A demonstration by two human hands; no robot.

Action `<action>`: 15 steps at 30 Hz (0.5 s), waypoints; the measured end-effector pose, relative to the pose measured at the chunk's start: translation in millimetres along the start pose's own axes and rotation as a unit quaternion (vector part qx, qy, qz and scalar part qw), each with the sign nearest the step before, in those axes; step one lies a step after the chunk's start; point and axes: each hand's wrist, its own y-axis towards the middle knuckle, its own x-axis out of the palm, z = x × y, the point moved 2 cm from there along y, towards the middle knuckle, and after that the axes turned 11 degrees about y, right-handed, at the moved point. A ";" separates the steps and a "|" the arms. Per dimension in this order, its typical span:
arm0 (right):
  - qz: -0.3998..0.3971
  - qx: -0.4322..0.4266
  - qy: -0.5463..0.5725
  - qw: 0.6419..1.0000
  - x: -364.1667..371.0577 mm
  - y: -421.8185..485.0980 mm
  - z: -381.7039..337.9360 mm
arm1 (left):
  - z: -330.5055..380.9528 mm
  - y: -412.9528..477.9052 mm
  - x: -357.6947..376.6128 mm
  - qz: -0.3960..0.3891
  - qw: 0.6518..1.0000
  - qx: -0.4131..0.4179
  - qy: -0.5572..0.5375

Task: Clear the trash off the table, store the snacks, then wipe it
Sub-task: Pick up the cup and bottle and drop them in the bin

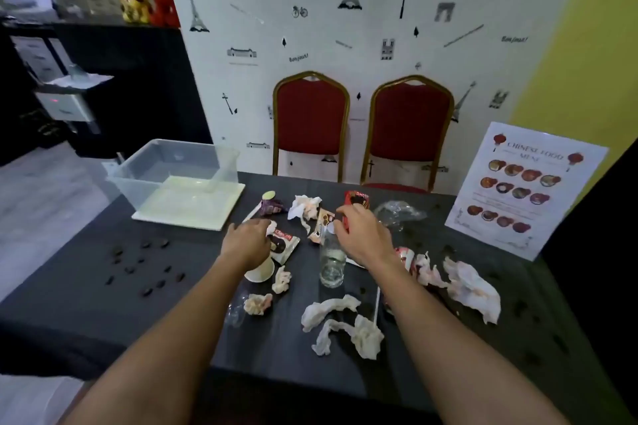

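The dark table (103,314) is littered with trash. My left hand (247,241) rests palm down on a white snack wrapper (284,245), fingers curled over its edge, above a tipped paper cup (260,272). My right hand (362,235) pinches a small red snack packet (345,219) just above a clear plastic bottle (332,266). Another red packet (357,199) stands behind it. Crumpled tissues lie at the centre (305,209), front (341,324) and right (473,290). A purple wrapper (272,206) lies near the bin.
A clear plastic bin (172,169) sits on a white lid at the table's far left. Small dark cookies (145,266) are scattered on the left. A menu sheet (524,190) leans at the right. Two red chairs (310,121) stand behind. Crumpled clear plastic (397,212) lies beyond my right hand.
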 end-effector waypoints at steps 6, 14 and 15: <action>-0.063 0.004 0.034 0.997 13.4 -4.5 20.7 | -1.6 -2.1 27.2 -0.097 0.994 -0.053 0.003; -0.046 -0.019 0.087 0.995 21.8 -1.0 21.6 | -16.1 8.5 42.9 -0.111 0.989 -0.082 -0.050; -0.047 -0.027 0.084 0.995 20.4 3.1 20.0 | -16.0 9.3 42.8 -0.102 0.990 -0.080 -0.052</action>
